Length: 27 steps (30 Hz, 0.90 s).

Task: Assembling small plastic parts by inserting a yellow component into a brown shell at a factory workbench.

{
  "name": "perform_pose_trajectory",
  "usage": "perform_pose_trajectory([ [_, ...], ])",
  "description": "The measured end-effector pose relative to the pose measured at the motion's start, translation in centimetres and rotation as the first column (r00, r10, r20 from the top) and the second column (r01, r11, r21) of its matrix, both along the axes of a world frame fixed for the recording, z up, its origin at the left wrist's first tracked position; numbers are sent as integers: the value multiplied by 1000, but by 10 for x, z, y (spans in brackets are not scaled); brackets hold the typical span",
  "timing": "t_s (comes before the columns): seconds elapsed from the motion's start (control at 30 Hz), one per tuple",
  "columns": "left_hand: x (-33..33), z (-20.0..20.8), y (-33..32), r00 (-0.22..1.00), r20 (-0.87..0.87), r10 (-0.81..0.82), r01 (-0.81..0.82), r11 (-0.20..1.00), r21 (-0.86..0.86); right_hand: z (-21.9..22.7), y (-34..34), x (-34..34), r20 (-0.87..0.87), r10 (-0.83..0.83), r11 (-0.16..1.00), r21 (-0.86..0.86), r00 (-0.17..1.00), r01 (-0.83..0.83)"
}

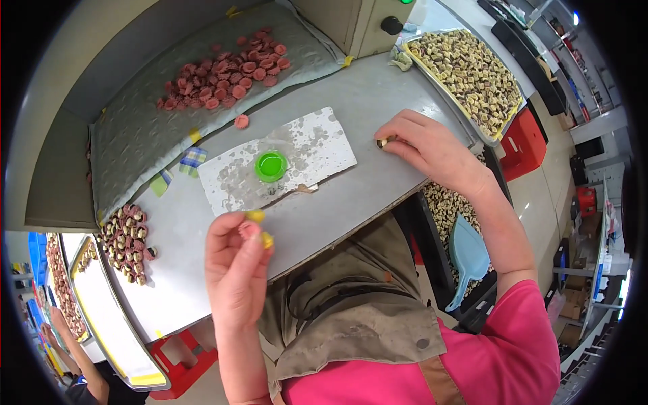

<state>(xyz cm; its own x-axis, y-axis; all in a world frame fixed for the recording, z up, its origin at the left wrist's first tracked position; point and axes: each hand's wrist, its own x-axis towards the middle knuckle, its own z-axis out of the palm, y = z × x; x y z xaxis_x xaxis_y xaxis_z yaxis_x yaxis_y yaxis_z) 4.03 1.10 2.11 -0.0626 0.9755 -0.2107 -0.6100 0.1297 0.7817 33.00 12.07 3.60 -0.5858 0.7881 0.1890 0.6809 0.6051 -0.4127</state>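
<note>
My left hand [233,280], with yellow covers on some fingertips, pinches a small pink ruffled cup [248,230] above the near edge of the grey table. Further right, my right hand [435,150] pinches a small cream and dark brown piece [383,143] between thumb and fingers. Between the hands stands a round green dish [271,166] on a stained white sheet of card [324,138]. One pink cup [241,121] lies just beyond the card. At the left, a cluster of pink cups with cream and brown pieces in them [125,239] rests on the table.
A heap of pink cups [229,71] lies on a grey padded mat at the back. To the right are a tray of cream and brown pieces [466,74] and a lower bin of them with a light blue scoop [467,253]. Another person's arm [84,358] shows far left.
</note>
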Motion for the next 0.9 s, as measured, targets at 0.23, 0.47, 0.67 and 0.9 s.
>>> perform_pose_trajectory([
  [0.23,-23,-11,-1,972,228,-59,65,998,-20,15,-20,-36,-67,-136,981,-150,988,125],
  [0.47,-43,-25,-8,897,438,-52,59,998,-2,18,-16,-54,134,-30,993,-108,990,45],
  [0.67,-46,-24,-8,901,428,-70,70,997,18,18,-13,-84,-75,-39,995,-95,996,32],
  [0.9,-42,-19,-7,917,398,21,-6,999,-38,12,3,-152,10,255,941,228,967,-250],
])
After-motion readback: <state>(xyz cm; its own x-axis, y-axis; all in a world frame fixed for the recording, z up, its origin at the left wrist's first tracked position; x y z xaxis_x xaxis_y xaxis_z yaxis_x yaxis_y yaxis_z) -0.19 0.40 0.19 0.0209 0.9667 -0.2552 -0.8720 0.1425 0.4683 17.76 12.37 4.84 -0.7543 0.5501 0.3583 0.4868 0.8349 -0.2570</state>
